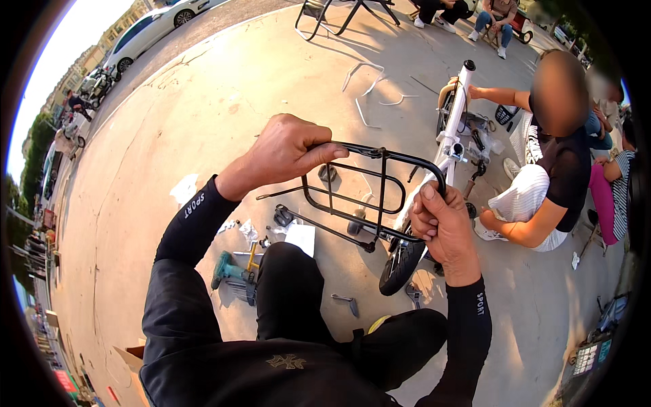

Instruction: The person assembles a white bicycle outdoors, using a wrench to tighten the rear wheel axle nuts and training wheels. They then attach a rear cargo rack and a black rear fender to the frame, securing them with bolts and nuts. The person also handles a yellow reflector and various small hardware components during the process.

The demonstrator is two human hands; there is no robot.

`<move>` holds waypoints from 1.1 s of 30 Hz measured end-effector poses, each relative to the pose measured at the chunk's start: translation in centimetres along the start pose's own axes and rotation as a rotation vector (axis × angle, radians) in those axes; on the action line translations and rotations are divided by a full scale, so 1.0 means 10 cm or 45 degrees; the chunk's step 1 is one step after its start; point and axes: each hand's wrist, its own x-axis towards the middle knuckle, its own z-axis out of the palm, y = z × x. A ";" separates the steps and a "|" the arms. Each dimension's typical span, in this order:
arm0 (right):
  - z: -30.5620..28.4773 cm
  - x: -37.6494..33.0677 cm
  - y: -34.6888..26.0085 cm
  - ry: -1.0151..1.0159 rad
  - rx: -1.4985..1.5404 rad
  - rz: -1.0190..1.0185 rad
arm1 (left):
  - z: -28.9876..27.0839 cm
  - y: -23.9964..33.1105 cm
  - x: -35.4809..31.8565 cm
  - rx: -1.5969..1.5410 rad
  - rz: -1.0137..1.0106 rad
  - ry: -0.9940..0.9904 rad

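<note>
I hold a black metal bicycle rack [383, 180] in the air above my knees. My left hand [288, 150] is closed round its upper left end, with the thumb lying along the tube. At the rack's right end my right hand [444, 227] grips the rounded bar with curled fingers. Thin black stay rods hang off its lower left side. Just beyond stands a white bicycle frame [449, 139], tilted, with a black tyre [402, 268] near my right knee. Another person's hand [473, 92] reaches to the top of that frame.
A squatting person [542, 156] is close on the right. Between my knees and beside them lie a green power drill [229, 268], a folding tool [348, 305] and a white paper [301, 239]. Bent white strips [367, 115] are scattered ahead. A folding chair [339, 20] stands farther off.
</note>
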 end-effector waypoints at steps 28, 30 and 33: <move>0.94 -0.12 1.92 0.110 -0.965 0.047 | 0.74 -0.38 -2.78 -0.206 -0.722 -0.168; 0.92 -0.16 1.99 0.121 -1.055 -0.008 | 0.76 -0.28 -2.83 -0.241 -0.814 -0.172; 0.93 -0.17 2.09 0.143 -1.094 -0.022 | 0.76 -0.20 -2.89 -0.202 -0.900 -0.149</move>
